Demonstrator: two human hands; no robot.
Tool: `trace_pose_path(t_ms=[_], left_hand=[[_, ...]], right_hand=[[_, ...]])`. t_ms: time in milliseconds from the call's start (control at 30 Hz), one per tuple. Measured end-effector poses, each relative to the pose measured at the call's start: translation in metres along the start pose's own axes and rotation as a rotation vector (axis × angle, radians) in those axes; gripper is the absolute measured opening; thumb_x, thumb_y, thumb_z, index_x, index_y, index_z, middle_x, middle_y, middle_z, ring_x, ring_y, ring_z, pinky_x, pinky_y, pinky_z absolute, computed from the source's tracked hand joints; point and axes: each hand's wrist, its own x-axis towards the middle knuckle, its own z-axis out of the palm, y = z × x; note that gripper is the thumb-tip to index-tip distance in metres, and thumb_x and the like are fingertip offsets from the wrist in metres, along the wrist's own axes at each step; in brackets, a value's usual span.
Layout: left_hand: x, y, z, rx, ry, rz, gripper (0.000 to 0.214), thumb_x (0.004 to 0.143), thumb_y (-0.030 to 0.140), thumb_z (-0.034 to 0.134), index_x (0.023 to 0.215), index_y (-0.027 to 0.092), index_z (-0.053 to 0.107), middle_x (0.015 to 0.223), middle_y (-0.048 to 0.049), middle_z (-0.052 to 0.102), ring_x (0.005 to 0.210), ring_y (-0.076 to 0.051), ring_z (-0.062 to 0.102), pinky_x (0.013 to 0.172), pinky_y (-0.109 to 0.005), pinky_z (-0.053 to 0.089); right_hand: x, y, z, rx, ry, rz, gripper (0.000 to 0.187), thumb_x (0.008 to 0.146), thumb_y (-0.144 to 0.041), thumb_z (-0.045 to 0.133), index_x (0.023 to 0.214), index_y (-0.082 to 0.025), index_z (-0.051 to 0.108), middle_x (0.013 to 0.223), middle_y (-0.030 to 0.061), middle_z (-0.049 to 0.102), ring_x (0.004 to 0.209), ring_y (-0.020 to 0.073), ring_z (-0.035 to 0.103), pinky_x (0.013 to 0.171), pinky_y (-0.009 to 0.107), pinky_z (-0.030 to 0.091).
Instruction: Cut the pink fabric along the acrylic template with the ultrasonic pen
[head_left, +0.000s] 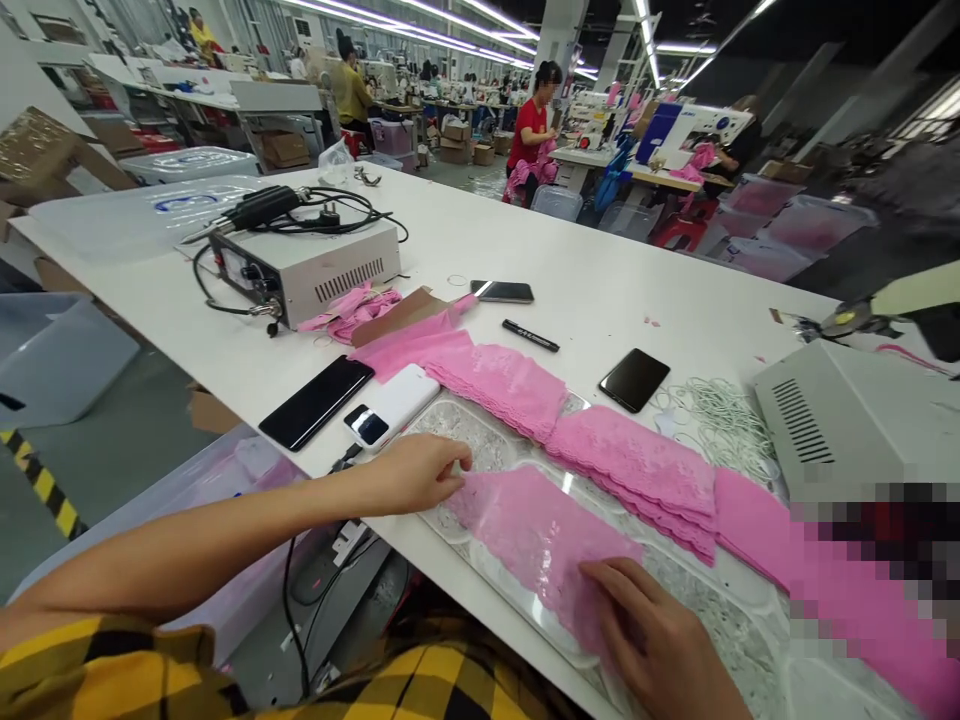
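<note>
Head view, pink lace (536,535): I see it at five o'clock.
Left hand (420,475): pinching its ten-o'clock corner.
Right hand (660,630): touching its four-o'clock end; grip, I can't tell.
Pucker risk: I judge uneven pulling could cause it.

Two hands (427,475), three black phones (634,380)

Pink lace (536,535), partly behind the right hand (660,630) (forearm beyond the bottom edge).

Pink fabric (536,530), yellow-black checked shirt (112,668)
</note>
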Motion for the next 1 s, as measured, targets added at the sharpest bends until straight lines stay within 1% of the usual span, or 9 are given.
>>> trace_pose_path(t_ms=[133, 233, 400, 500, 567, 633, 700, 867, 1000], left_hand=[[0.009, 0.002, 0.002, 0.137, 0.026, 0.117, 0.010, 0.087, 0.019, 0.058, 0.086, 0.018, 0.068, 0.084, -0.0053, 0.065, 0.076, -0.019, 0.062, 0.064, -0.027, 0.041], [0.034, 0.015, 0.001, 0.200, 0.047, 0.206, 0.017, 0.091, 0.018, 0.053, 0.084, 0.017, 0.068, 0.085, -0.0060, 0.064, 0.078, -0.019, 0.061, 0.067, -0.028, 0.042], [0.101, 0.048, 0.001, 0.271, 0.047, 0.352, 0.016, 0.095, 0.019, 0.052, 0.091, 0.018, 0.068, 0.098, -0.0058, 0.065, 0.094, -0.019, 0.061, 0.084, -0.030, 0.046], [0.134, 0.056, 0.005, 0.322, -0.009, 0.362, 0.008, 0.091, 0.020, 0.061, 0.094, 0.016, 0.067, 0.102, -0.0071, 0.065, 0.098, -0.020, 0.061, 0.087, -0.034, 0.049], [0.147, 0.056, 0.008, 0.348, -0.052, 0.357, 0.017, 0.094, 0.028, 0.061, 0.105, 0.015, 0.065, 0.109, -0.0075, 0.064, 0.099, -0.020, 0.062, 0.088, -0.038, 0.053], [0.152, 0.054, 0.009, 0.364, -0.080, 0.353, 0.028, 0.097, 0.034, 0.059, 0.117, 0.015, 0.060, 0.117, -0.0086, 0.062, 0.101, -0.020, 0.063, 0.088, -0.041, 0.055], [0.153, 0.053, 0.008, 0.374, -0.098, 0.350, 0.031, 0.097, 0.035, 0.058, 0.122, 0.016, 0.058, 0.122, -0.0095, 0.060, 0.104, -0.021, 0.063, 0.089, -0.042, 0.055], [0.149, 0.054, 0.000, 0.387, -0.148, 0.365, 0.027, 0.095, 0.034, 0.061, 0.114, 0.014, 0.062, 0.115, -0.0082, 0.063, 0.102, -0.021, 0.063, 0.089, -0.042, 0.054], [0.147, 0.055, 0.000, 0.392, -0.144, 0.373, 0.023, 0.092, 0.034, 0.065, 0.104, 0.014, 0.065, 0.110, -0.0074, 0.064, 0.102, -0.021, 0.062, 0.091, -0.042, 0.053]], right_hand=[[0.029, 0.017, -0.009, 0.074, 0.065, 0.197, 0.019, 0.091, -0.027, 0.051, 0.095, -0.023, 0.069, 0.086, 0.0053, 0.071, 0.060, 0.0120, 0.063, 0.056, 0.024, 0.053], [0.057, 0.042, -0.010, 0.119, 0.094, 0.363, 0.024, 0.087, -0.040, 0.053, 0.088, -0.022, 0.069, 0.084, 0.0064, 0.069, 0.063, 0.0149, 0.060, 0.057, 0.028, 0.051], [0.091, 0.075, 0.006, 0.120, 0.057, 0.429, 0.030, 0.079, -0.048, 0.057, 0.087, -0.021, 0.069, 0.082, 0.0061, 0.067, 0.064, 0.0166, 0.057, 0.060, 0.031, 0.049], [0.095, 0.082, 0.015, 0.129, -0.011, 0.448, 0.027, 0.079, -0.046, 0.055, 0.079, -0.022, 0.067, 0.077, 0.0041, 0.066, 0.064, 0.0167, 0.056, 0.060, 0.031, 0.046], [0.093, 0.083, 0.017, 0.133, -0.035, 0.459, 0.026, 0.080, -0.045, 0.051, 0.077, -0.023, 0.066, 0.077, 0.0037, 0.066, 0.066, 0.0171, 0.057, 0.063, 0.031, 0.045], [0.091, 0.084, 0.018, 0.138, -0.041, 0.472, 0.027, 0.081, -0.045, 0.049, 0.075, -0.023, 0.065, 0.079, 0.0041, 0.067, 0.068, 0.0178, 0.057, 0.065, 0.032, 0.044], [0.091, 0.085, 0.018, 0.147, -0.040, 0.488, 0.028, 0.080, -0.045, 0.048, 0.074, -0.023, 0.064, 0.079, 0.0045, 0.067, 0.069, 0.0182, 0.057, 0.066, 0.032, 0.043], [0.093, 0.088, 0.018, 0.196, -0.020, 0.525, 0.031, 0.079, -0.049, 0.047, 0.070, -0.022, 0.060, 0.074, 0.0045, 0.066, 0.069, 0.0188, 0.056, 0.066, 0.032, 0.041], [0.094, 0.089, 0.016, 0.265, -0.007, 0.544, 0.035, 0.078, -0.053, 0.046, 0.068, -0.021, 0.058, 0.069, 0.0036, 0.062, 0.067, 0.0183, 0.053, 0.064, 0.031, 0.040]])
